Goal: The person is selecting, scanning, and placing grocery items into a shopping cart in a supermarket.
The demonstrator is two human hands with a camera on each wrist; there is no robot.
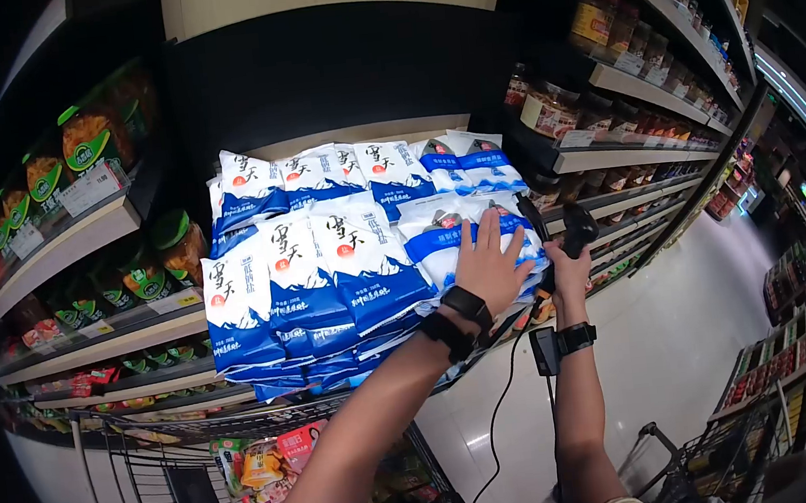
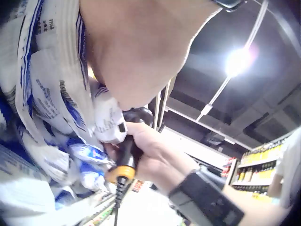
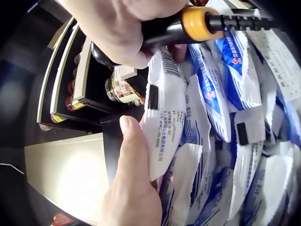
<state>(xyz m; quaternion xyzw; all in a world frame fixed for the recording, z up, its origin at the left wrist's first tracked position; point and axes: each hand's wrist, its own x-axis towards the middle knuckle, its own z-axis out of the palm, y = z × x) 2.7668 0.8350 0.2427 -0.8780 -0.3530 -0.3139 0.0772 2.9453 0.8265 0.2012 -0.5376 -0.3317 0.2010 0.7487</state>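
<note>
White-and-blue packets (image 1: pixel 365 255) are stacked in rows on a shelf. My left hand (image 1: pixel 492 272) rests on the packets at the stack's right side, its fingers spread and fairly straight. In the right wrist view the left thumb (image 3: pixel 133 150) lies beside a packet (image 3: pixel 164 117) whose barcode faces outward. My right hand (image 1: pixel 571 279) grips a black handheld device (image 1: pixel 576 230) just right of the stack. The device's orange ring (image 3: pixel 200 23) and cable show close up, beside the top of the barcoded packet. In the left wrist view the right hand (image 2: pixel 155 150) holds it against the packets.
A wire cart (image 1: pixel 169 487) with colourful packages stands below the shelf. Jars line shelves at left (image 1: pixel 87 141) and right (image 1: pixel 550 111). A black cable (image 1: pixel 502 397) hangs from the device over the pale floor (image 1: pixel 459 430). Wrist straps are on both arms.
</note>
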